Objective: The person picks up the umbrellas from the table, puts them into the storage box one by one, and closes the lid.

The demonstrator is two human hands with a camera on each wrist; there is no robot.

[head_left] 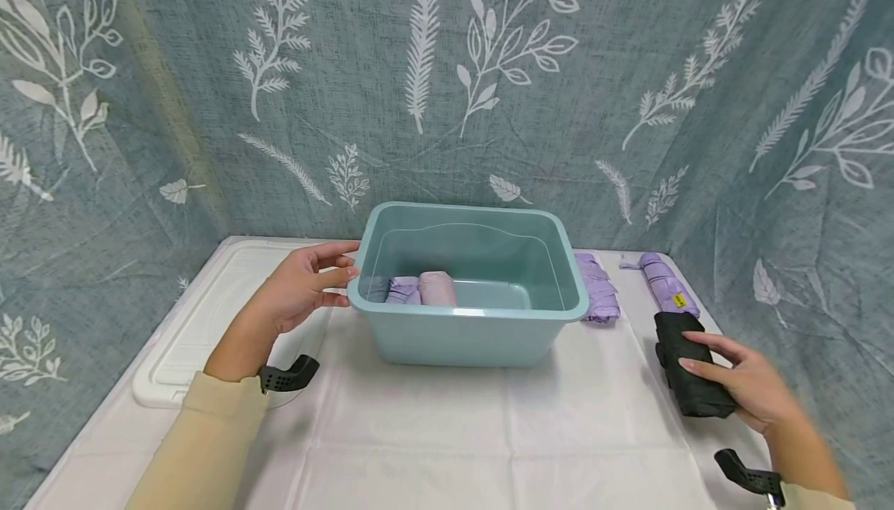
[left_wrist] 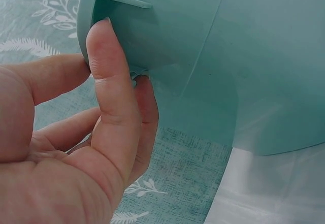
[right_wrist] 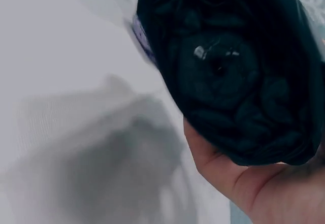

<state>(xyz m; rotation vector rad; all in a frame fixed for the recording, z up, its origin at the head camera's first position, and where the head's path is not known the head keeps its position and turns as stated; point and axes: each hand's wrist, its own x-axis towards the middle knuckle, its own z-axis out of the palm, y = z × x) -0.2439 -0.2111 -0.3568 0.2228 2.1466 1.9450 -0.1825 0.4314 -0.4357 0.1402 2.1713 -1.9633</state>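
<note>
A blue-green plastic tub [head_left: 468, 339] stands at the middle of the table. My left hand [head_left: 303, 285] holds its left rim; in the left wrist view the fingers [left_wrist: 114, 87] bend up against the outer wall just below the rim. To the right, my right hand [head_left: 747, 382] grips a folded black umbrella [head_left: 687, 362], thumb and fingers around its sides. The right wrist view shows the umbrella's round end [right_wrist: 218, 69] among gathered dark fabric. Inside the tub, at its left, lie a purple rolled bundle [head_left: 403, 291] and a pale pink one [head_left: 437, 289].
A folded purple umbrella [head_left: 668, 285] with a yellow tag lies at the back right, just beyond the black one. Another purple folded bundle [head_left: 597, 289] is beside the tub's right side. A white lid [head_left: 216, 300] lies at the left. Patterned curtain [head_left: 447, 106] surrounds the table.
</note>
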